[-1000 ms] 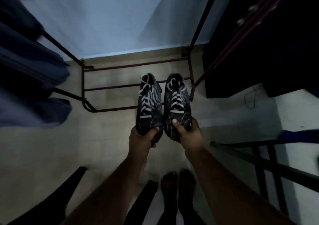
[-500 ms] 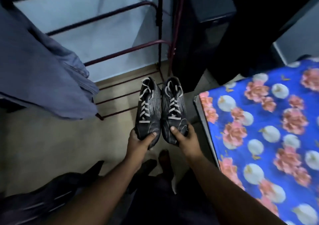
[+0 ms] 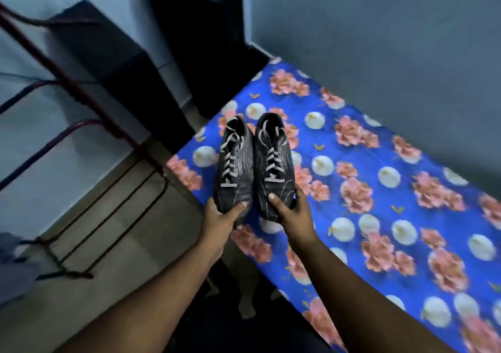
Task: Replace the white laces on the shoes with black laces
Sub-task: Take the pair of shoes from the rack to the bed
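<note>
We log 2 dark shoes, held side by side and touching, toes toward us, above the bed near its floor-side edge. The left shoe (image 3: 235, 168) is gripped at the toe by the left hand (image 3: 221, 218), thumb over the top. The right shoe (image 3: 273, 163) is gripped the same way by the right hand (image 3: 292, 214), thumb on the toe cap. Both hands are clamped, 1 shoe each.

Progress: we judge the task barely begun. The white laces (image 3: 229, 157) run through every visible eyelet row on both shoes and look tied at the top. No unlacing has started. No black laces are visible anywhere in view; they may be out of frame.

Remaining: set the shoes down, untie and pull 2 white laces, thread 2 black ones.

Surroundings: the bed (image 3: 379, 217) carries a blue floral sheet, and nothing lies on the visible part. Beside its left edge is tiled floor (image 3: 122, 230), a dark metal rack (image 3: 81, 103), and dark cabinets (image 3: 189, 41) at the bed's far corner. The frame is motion-blurred at its borders. Nothing obstructs a set-down on the bed.
</note>
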A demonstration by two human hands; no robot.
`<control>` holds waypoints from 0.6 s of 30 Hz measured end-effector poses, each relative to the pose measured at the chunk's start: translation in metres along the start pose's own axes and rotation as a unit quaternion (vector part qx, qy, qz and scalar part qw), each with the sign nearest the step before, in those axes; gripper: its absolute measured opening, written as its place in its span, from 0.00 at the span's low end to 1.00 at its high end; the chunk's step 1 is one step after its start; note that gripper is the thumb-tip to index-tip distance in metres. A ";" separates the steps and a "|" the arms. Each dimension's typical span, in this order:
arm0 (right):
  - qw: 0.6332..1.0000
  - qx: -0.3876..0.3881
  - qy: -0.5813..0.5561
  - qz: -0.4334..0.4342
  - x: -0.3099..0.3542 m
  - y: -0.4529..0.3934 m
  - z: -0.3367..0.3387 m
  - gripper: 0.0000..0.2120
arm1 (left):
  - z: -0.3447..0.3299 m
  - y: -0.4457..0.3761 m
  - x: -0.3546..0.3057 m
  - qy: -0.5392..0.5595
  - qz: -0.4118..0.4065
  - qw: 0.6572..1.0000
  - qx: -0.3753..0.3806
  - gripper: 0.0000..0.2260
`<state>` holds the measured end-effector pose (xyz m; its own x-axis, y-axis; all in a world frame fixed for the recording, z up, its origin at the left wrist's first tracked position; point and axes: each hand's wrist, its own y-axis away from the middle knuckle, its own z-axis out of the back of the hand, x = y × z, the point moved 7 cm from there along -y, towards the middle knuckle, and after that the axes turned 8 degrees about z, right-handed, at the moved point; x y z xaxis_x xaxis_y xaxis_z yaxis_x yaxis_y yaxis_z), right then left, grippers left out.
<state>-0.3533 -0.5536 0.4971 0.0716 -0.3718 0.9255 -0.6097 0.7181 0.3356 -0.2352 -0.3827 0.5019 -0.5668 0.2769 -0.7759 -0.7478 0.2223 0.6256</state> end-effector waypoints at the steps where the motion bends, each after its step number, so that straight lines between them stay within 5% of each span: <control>1: 1.000 -0.021 0.003 0.009 0.003 -0.004 0.022 0.23 | -0.024 -0.003 0.002 -0.012 0.002 1.000 0.017 0.21; 8: 0.986 -0.163 -0.015 0.020 -0.007 0.005 0.149 0.24 | -0.151 -0.001 0.027 -0.113 0.013 0.986 0.119 0.17; 18: 0.985 -0.142 0.095 0.015 -0.037 0.008 0.207 0.27 | -0.199 -0.001 0.045 -0.257 -0.033 0.944 0.207 0.26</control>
<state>-0.5243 -0.6561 0.4289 0.2210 -0.2508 0.9425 -0.3702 0.8725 0.3190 -0.3284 -0.5562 0.4503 -0.2028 0.6426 -0.7389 -0.5159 0.5713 0.6384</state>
